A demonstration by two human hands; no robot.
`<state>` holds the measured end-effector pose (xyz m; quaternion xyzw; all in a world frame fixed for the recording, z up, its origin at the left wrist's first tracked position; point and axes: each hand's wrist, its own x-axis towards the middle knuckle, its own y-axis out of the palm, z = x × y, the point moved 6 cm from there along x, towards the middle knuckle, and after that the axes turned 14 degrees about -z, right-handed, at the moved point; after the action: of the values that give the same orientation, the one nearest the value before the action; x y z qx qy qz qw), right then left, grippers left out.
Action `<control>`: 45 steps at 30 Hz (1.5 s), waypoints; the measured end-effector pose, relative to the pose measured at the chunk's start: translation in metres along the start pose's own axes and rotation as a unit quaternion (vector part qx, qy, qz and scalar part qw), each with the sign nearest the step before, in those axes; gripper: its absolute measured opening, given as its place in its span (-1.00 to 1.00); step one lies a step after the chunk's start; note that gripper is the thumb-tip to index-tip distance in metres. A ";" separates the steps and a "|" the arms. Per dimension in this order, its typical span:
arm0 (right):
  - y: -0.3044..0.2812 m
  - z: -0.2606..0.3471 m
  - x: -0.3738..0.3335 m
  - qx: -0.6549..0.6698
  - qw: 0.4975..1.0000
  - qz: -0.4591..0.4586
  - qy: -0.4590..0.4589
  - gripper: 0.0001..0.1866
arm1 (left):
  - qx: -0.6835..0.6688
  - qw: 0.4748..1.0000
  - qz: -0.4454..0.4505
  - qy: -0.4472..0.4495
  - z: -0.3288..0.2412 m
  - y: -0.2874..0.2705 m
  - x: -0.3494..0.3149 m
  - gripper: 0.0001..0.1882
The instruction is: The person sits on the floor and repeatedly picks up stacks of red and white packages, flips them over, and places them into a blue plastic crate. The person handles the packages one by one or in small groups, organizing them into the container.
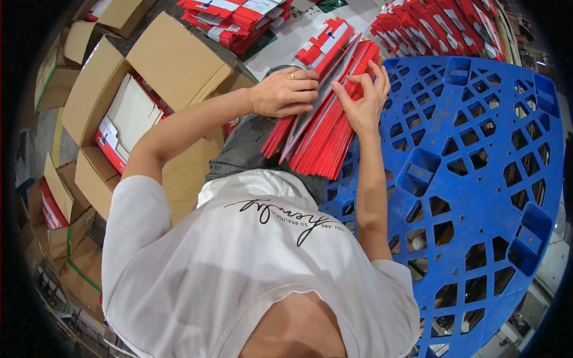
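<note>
A thick bundle of red folded flat cartons (325, 143) leans at my lap, its edges fanned out. My left hand (285, 92), with a ring on one finger, is closed over the left part of the bundle, at a slightly blurred red-and-white carton (325, 45) that stands apart from the others. What its thumb does is hidden. On the other side, my right hand (365, 98) has its thumb and fingers spread against the carton edges near the top right of the bundle.
A blue plastic pallet (418, 170) with openings fills the right side. Open cardboard boxes (92, 107) stand at the left, one holding red-and-white cartons (128, 116). Further piles of red cartons (239, 21) and a long row of them (436, 27) lie at the far side.
</note>
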<state>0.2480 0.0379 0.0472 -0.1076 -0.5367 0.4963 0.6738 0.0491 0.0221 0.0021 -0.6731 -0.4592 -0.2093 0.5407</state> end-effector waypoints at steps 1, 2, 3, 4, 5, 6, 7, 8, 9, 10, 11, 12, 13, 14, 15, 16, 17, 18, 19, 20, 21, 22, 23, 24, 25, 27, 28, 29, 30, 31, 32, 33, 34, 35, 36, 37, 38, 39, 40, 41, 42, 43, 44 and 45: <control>-0.002 -0.003 0.000 -0.001 1.000 0.004 0.002 -0.61 | 0.011 1.000 -0.002 0.004 0.002 -0.002 -0.001 -0.64; -0.002 -0.004 0.000 -0.002 1.000 0.007 0.004 -0.62 | 0.015 1.000 0.000 0.004 0.005 -0.003 -0.004 -0.64; -0.004 -0.005 0.001 0.011 1.000 0.001 0.020 -0.62 | 0.020 1.000 0.002 0.004 0.007 -0.005 -0.009 -0.64; -0.005 -0.003 0.002 0.025 0.999 -0.006 0.038 -0.62 | 0.024 1.000 0.006 0.003 0.007 -0.008 -0.010 -0.63; -0.006 -0.001 0.004 0.039 0.998 -0.012 0.055 -0.62 | 0.008 1.000 -0.002 -0.002 0.005 -0.008 -0.009 -0.61; -0.008 0.004 0.005 0.049 0.997 -0.012 0.059 -0.59 | -0.009 1.000 -0.010 -0.007 0.000 -0.006 -0.008 -0.58; -0.006 0.010 0.005 0.033 0.999 0.008 0.012 -0.58 | -0.026 0.999 -0.017 -0.010 -0.005 -0.005 -0.005 -0.55; -0.002 0.014 0.005 0.017 0.999 0.029 -0.034 -0.56 | -0.029 0.999 -0.023 -0.021 -0.005 -0.004 -0.004 -0.53; 0.002 0.018 0.006 0.001 0.996 0.049 -0.081 -0.54 | -0.025 0.999 -0.029 -0.028 -0.006 -0.005 -0.003 -0.53; 0.007 0.019 0.003 -0.009 0.993 0.062 -0.100 -0.49 | -0.022 0.998 -0.037 -0.035 -0.007 -0.005 -0.002 -0.54; 0.008 0.018 0.001 -0.011 0.993 0.060 -0.099 -0.51 | -0.019 0.998 -0.045 -0.042 -0.008 -0.006 -0.002 -0.54; 0.008 0.018 0.001 -0.013 0.993 0.058 -0.099 -0.52 | -0.013 0.999 -0.037 -0.035 -0.007 -0.006 -0.001 -0.53; 0.009 0.018 0.001 -0.014 0.993 0.057 -0.100 -0.53 | -0.006 0.999 -0.030 -0.028 -0.005 -0.006 -0.002 -0.52; 0.007 0.018 0.001 -0.013 0.993 0.054 -0.100 -0.56 | 0.001 0.999 -0.023 -0.022 -0.002 -0.006 -0.004 -0.52; 0.003 0.017 0.002 -0.011 0.993 0.052 -0.101 -0.59 | 0.001 1.000 -0.020 -0.020 0.000 -0.006 -0.007 -0.51; 0.000 0.016 0.003 -0.009 0.994 0.048 -0.102 -0.61 | 0.002 1.000 -0.018 -0.017 0.003 -0.005 -0.010 -0.50; -0.003 0.015 0.004 -0.017 0.994 0.039 -0.099 -0.65 | 0.003 1.000 -0.015 -0.015 0.004 -0.004 -0.013 -0.49; -0.005 0.013 0.004 -0.025 0.995 0.030 -0.096 -0.69 | 0.005 0.999 -0.028 -0.022 0.004 -0.004 -0.016 -0.48; -0.007 0.011 0.003 -0.036 0.995 0.021 -0.090 -0.72 | 0.003 0.999 -0.041 -0.029 0.001 -0.005 -0.015 -0.47; -0.005 0.010 0.003 -0.016 0.997 0.000 -0.077 -0.77 | 0.002 0.998 -0.055 -0.035 -0.002 -0.005 -0.013 -0.47; -0.001 0.010 0.005 -0.017 0.998 -0.015 -0.066 -0.74 | -0.007 0.998 -0.049 -0.046 -0.002 -0.003 -0.011 -0.46; 0.001 0.015 0.007 -0.017 0.998 -0.029 -0.055 -0.70 | -0.017 0.997 -0.044 -0.058 -0.004 -0.002 -0.008 -0.46; 0.004 0.018 0.008 -0.018 0.998 -0.043 -0.044 -0.66 | -0.026 0.996 -0.038 -0.070 -0.004 0.000 -0.005 -0.45; 0.006 0.019 0.007 -0.030 0.997 -0.054 -0.041 -0.58 | -0.016 0.996 -0.055 -0.061 -0.002 0.003 -0.007 -0.51; 0.007 0.018 0.007 -0.028 0.998 -0.051 -0.037 -0.58 | -0.012 0.997 -0.050 -0.053 -0.002 0.002 -0.006 -0.53; 0.009 0.013 0.006 -0.024 0.998 -0.047 -0.028 -0.59 | -0.006 0.999 -0.039 -0.036 -0.002 -0.001 -0.004 -0.56; 0.009 0.010 0.005 -0.023 0.999 -0.043 -0.025 -0.60 | 0.000 0.999 -0.038 -0.032 0.000 -0.002 -0.005 -0.58; 0.008 0.008 0.004 -0.022 0.999 -0.039 -0.022 -0.61 | 0.006 0.999 -0.036 -0.028 0.001 -0.003 -0.006 -0.60; 0.007 0.006 0.004 -0.020 0.999 -0.035 -0.019 -0.61 | 0.012 0.999 -0.034 -0.024 0.002 -0.004 -0.007 -0.62; 0.006 0.005 0.004 -0.022 0.999 -0.030 -0.015 -0.62 | 0.018 0.999 -0.031 -0.021 0.003 -0.003 -0.008 -0.59; 0.004 0.005 0.004 -0.023 0.999 -0.025 -0.011 -0.63 | 0.023 0.999 -0.028 -0.017 0.005 -0.003 -0.010 -0.56; 0.004 0.004 0.004 -0.025 0.999 -0.020 -0.008 -0.64 | 0.029 0.999 -0.024 -0.013 0.005 -0.002 -0.011 -0.52; 0.002 0.003 0.004 -0.027 0.999 -0.018 -0.005 -0.65 | 0.035 0.999 -0.019 -0.010 0.005 -0.002 -0.010 -0.51; 0.001 0.002 0.003 -0.029 0.999 -0.017 -0.003 -0.65 | 0.042 0.999 -0.014 -0.007 0.005 -0.001 -0.009 -0.50; 0.001 0.001 0.003 -0.031 0.999 -0.015 -0.001 -0.66 | 0.049 0.999 -0.009 -0.004 0.005 -0.001 -0.009 -0.49; 0.001 0.000 0.003 -0.033 0.999 -0.014 0.000 -0.66 | 0.056 0.998 -0.001 -0.004 0.006 0.000 -0.010 -0.48; 0.001 0.000 0.003 -0.036 0.999 -0.012 0.000 -0.65 | 0.063 0.998 0.007 -0.005 0.007 -0.001 -0.010 -0.46; 0.001 -0.001 0.002 -0.038 0.999 -0.011 -0.001 -0.65 | 0.070 0.997 0.014 -0.005 0.008 0.000 -0.011 -0.45; 0.000 0.002 0.003 -0.044 0.999 -0.011 -0.012 -0.67 | 0.069 0.997 0.023 -0.012 0.009 -0.001 -0.010 -0.44; -0.001 0.005 0.004 -0.050 0.998 -0.011 -0.024 -0.69 | 0.068 0.997 0.032 -0.019 0.009 -0.001 -0.008 -0.42; -0.002 0.008 0.005 -0.055 0.998 -0.011 -0.036 -0.70 | 0.067 0.997 0.041 -0.026 0.009 -0.001 -0.007 -0.41; -0.003 0.008 0.007 0.014 1.000 -0.007 -0.014 -0.70 | 0.046 0.997 0.011 -0.067 0.011 -0.006 -0.005 -0.38; -0.005 0.008 0.009 0.084 0.996 -0.003 0.008 -0.68 | 0.025 0.994 -0.019 -0.108 0.010 -0.009 -0.005 -0.35; -0.008 0.005 0.011 0.153 0.988 0.001 0.029 -0.64 | 0.004 0.988 -0.049 -0.149 0.009 -0.012 -0.004 -0.32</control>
<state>0.2473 0.0408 0.0620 -0.0178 -0.4344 0.5697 0.6974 0.0348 0.0284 0.0022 -0.6712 -0.5675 -0.1309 0.4586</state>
